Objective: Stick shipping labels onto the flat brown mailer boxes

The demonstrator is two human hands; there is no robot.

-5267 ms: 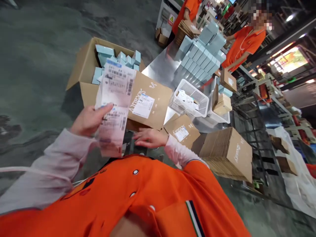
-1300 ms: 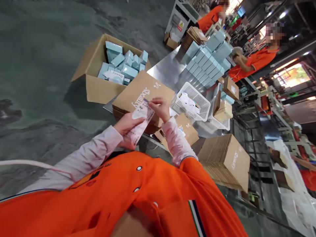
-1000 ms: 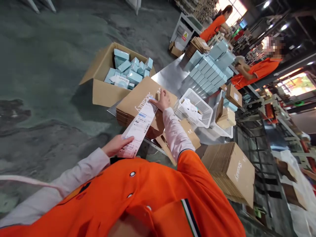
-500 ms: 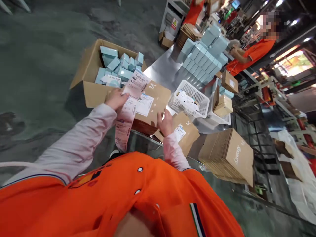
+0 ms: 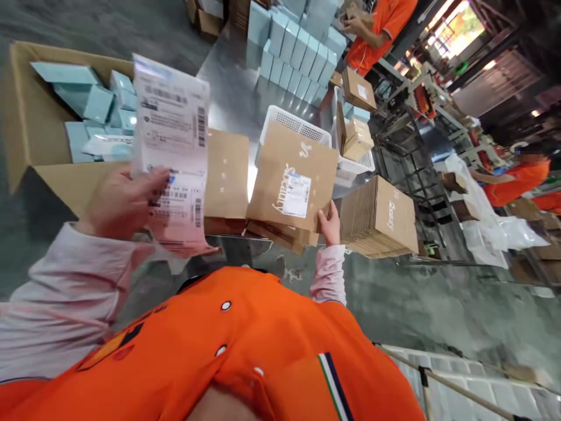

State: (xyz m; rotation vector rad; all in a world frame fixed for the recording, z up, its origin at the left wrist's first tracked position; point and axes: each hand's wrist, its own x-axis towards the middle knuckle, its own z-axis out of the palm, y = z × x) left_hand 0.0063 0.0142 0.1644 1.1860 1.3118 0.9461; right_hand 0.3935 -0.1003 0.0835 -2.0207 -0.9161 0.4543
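The right hand point(image 5: 329, 225) has tipped a flat brown kraft-cardboard carton point(image 5: 291, 181) up on edge, fingers open against its lower edge, while the left hand point(image 5: 125, 196) closes on a long white paper shipping-label strip point(image 5: 170, 146) above the steel surface point(image 5: 230, 76).

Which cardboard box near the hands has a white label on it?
The tilted box at the right hand: it carries a white label, while the stack beside it shows only printed lettering.
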